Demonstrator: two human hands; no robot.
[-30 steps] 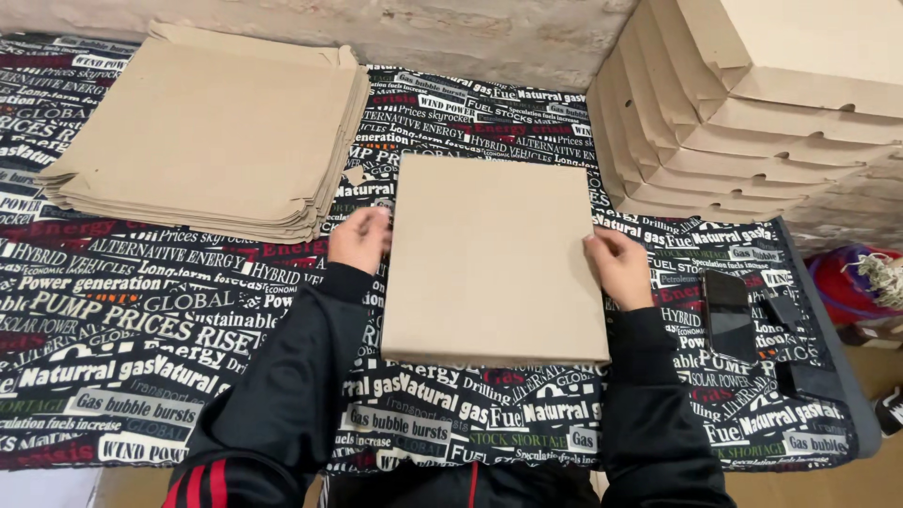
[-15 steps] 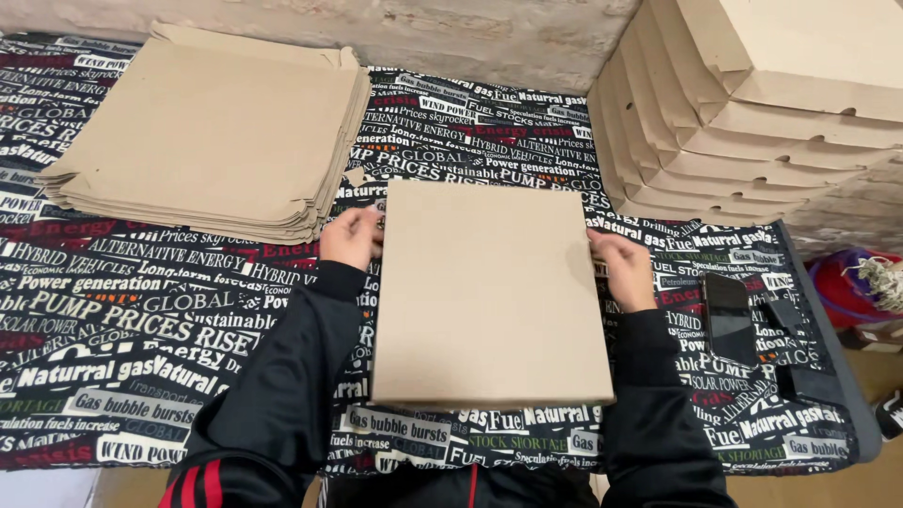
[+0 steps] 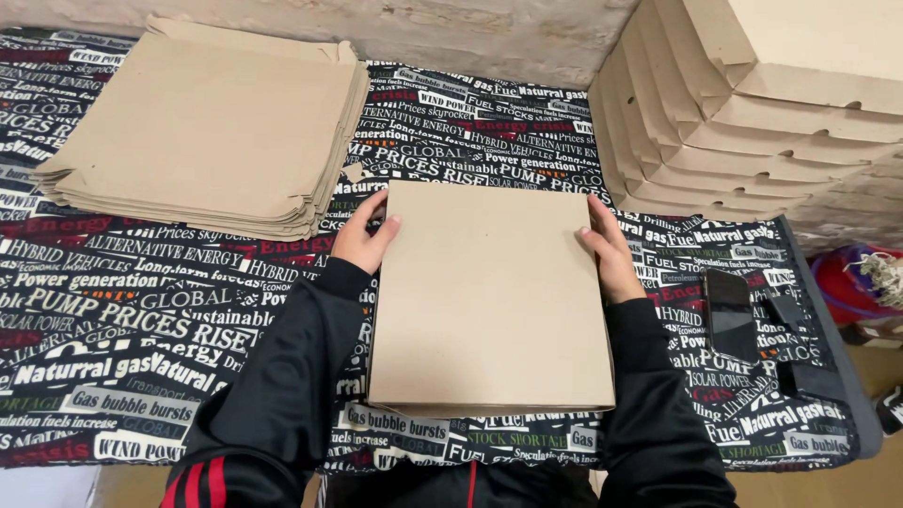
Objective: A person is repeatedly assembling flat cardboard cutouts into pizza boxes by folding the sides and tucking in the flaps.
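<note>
Box (image 3: pixel 489 301) centre frame: plain kraft brown. Flat stack (image 3: pixel 202 122) upper left and folded boxes (image 3: pixel 752 103) upper right: same brown. Tabletop cloth (image 3: pixel 141 301): black, white/red/green newsprint lettering. Sleeves (image 3: pixel 282 376) black, red stripes. Phone (image 3: pixel 729 315) black.

We hold a square brown cardboard box (image 3: pixel 489 301) flat at the table's centre. To the far left lies a stack of unfolded brown cardboard blanks (image 3: pixel 202 122). Far right, folded pale boxes (image 3: pixel 752 103) are piled high. A dark phone screen (image 3: pixel 729 312) lies right of the box.
</note>
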